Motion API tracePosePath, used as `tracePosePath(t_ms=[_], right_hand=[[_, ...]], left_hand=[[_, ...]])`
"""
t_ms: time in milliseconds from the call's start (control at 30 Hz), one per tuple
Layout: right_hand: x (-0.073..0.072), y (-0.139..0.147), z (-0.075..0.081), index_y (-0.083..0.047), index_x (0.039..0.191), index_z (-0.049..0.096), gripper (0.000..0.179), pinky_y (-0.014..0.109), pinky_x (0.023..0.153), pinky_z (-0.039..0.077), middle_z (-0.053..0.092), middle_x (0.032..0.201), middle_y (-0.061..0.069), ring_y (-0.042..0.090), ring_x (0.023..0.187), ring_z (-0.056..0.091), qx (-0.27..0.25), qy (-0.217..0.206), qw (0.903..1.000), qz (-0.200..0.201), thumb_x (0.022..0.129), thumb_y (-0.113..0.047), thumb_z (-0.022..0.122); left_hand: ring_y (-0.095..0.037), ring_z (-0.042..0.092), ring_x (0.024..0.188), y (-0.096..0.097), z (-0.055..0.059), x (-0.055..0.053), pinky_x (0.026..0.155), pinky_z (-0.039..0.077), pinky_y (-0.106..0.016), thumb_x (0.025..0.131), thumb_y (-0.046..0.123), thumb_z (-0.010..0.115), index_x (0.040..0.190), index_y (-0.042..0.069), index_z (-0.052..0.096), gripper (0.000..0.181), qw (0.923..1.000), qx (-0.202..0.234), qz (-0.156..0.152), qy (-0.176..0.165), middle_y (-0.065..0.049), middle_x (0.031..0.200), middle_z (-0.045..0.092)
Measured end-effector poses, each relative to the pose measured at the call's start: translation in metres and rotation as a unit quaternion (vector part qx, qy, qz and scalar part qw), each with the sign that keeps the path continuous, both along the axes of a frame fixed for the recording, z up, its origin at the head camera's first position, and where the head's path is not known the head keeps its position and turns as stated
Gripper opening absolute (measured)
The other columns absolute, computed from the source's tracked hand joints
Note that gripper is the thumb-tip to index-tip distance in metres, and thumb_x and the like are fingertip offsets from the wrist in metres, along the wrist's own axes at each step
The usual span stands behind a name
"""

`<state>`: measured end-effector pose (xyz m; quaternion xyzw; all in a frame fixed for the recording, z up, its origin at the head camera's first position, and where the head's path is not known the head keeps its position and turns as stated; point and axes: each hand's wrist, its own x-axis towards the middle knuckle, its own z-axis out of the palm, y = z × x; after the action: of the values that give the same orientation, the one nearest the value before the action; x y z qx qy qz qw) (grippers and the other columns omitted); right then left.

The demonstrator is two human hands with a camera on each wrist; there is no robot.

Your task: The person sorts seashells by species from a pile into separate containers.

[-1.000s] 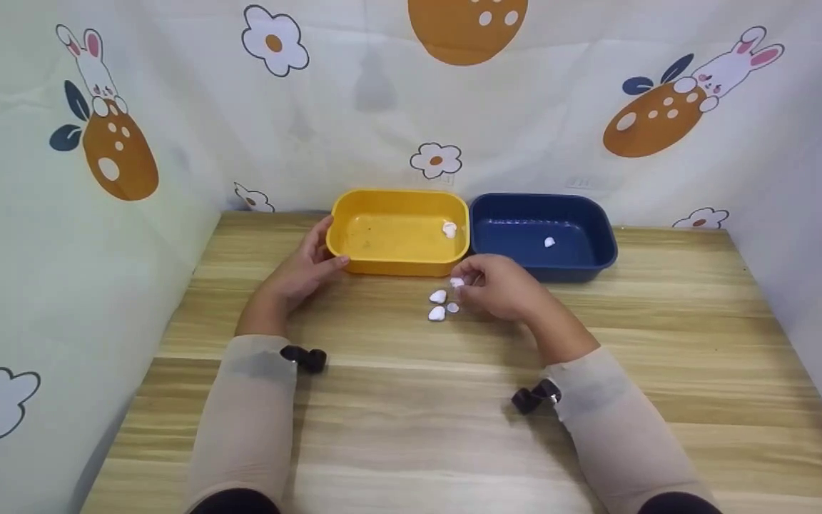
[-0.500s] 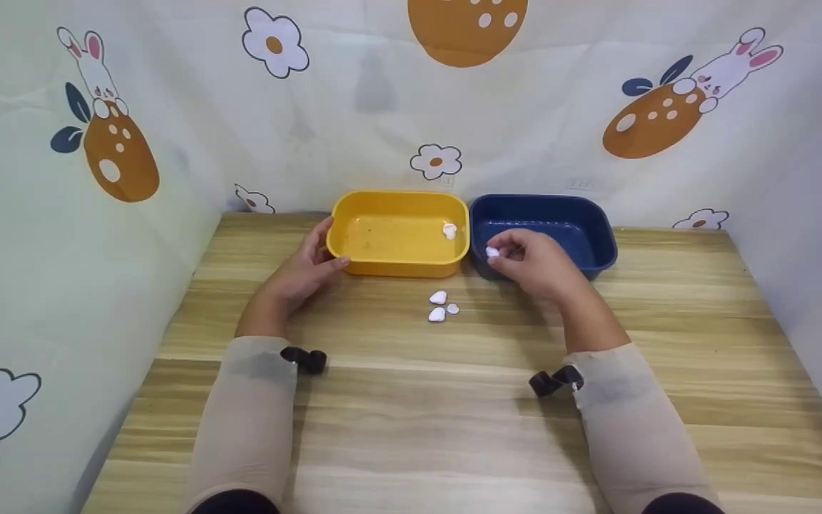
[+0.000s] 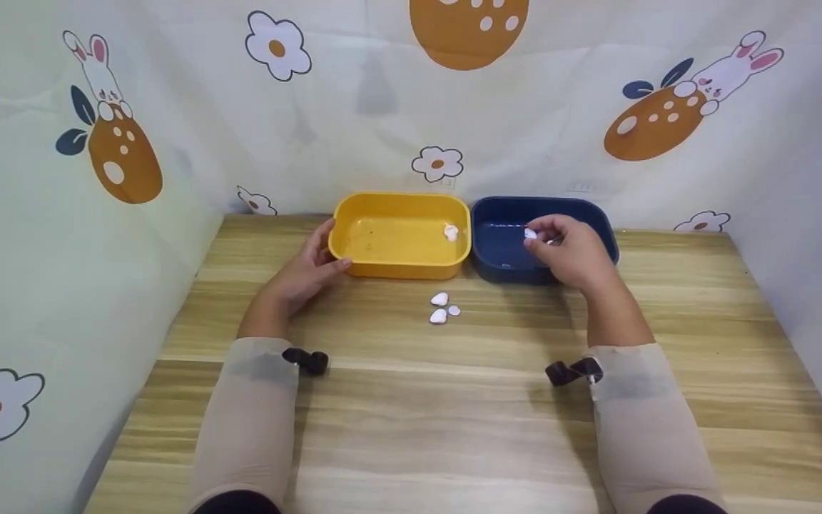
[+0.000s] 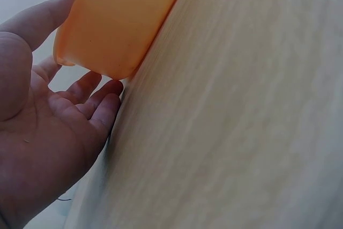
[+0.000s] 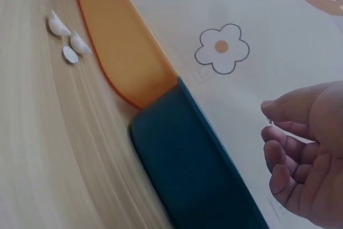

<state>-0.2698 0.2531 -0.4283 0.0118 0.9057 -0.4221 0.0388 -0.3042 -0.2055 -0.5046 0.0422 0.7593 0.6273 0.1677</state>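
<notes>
Yellow bin (image 3: 404,270) is holding 1 shell (image 3: 452,233); left hand (image 3: 304,271), loosely spread, is touching that bin's end. Right hand (image 3: 574,251) is pinching another shell (image 3: 531,234) over blue bin (image 3: 495,244).

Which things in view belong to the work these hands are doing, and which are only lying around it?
Seem part of the work:
- white piece pinched by the right hand
- three white shell-like pieces on the table
- yellow tub, held by the left hand
- blue tub

Seem only surroundings:
- printed backdrop
- table
- black devices at both wrists
</notes>
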Motion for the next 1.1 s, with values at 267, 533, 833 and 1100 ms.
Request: tracePosePath(t_ms=[267,533,833,1100], right_hand=[[-0.002,0.006,-0.003,-0.012,0.131,0.07,0.035,0.024,0.081,0.052,0.067,0.113,0.008,0.024,0.103,0.058,-0.001,0.03,0.9996,0.0,0.102,-0.032,0.073],[-0.002,0.007,-0.003,-0.012,0.131,0.07,0.038,0.021,0.082,0.052,0.067,0.115,0.008,0.024,0.104,0.059,-0.008,0.029,0.9995,-0.013,0.1,-0.035,0.076],[-0.002,0.003,-0.004,-0.012,0.133,0.071,0.042,0.024,0.082,0.053,0.069,0.117,0.008,0.024,0.105,0.061,0.008,0.03,0.9995,-0.01,0.1,-0.038,0.076],[-0.002,-0.006,-0.006,-0.014,0.129,0.073,0.037,0.022,0.081,0.054,0.071,0.116,0.008,0.023,0.103,0.064,-0.002,0.031,0.9995,0.009,0.099,-0.035,0.077]], left_hand=[[-0.021,0.028,0.165,0.001,-0.003,-0.002,0.133,0.033,-0.044,0.102,0.02,0.075,0.172,0.034,0.011,0.096,0.9998,0.02,-0.003,-0.005,0.005,0.182,0.014],[-0.021,0.025,0.167,0.001,-0.001,0.0,0.135,0.03,-0.045,0.102,0.02,0.074,0.172,0.035,0.011,0.095,0.9997,0.022,-0.004,-0.001,0.004,0.183,0.012],[-0.022,0.024,0.167,0.001,-0.001,-0.001,0.134,0.031,-0.044,0.103,0.019,0.073,0.172,0.035,0.011,0.095,0.9998,0.019,-0.006,-0.005,0.002,0.183,0.01],[-0.022,0.025,0.167,0.0,-0.001,-0.001,0.135,0.028,-0.044,0.103,0.018,0.073,0.172,0.033,0.011,0.094,0.9998,0.017,-0.008,-0.001,0.002,0.182,0.012]])
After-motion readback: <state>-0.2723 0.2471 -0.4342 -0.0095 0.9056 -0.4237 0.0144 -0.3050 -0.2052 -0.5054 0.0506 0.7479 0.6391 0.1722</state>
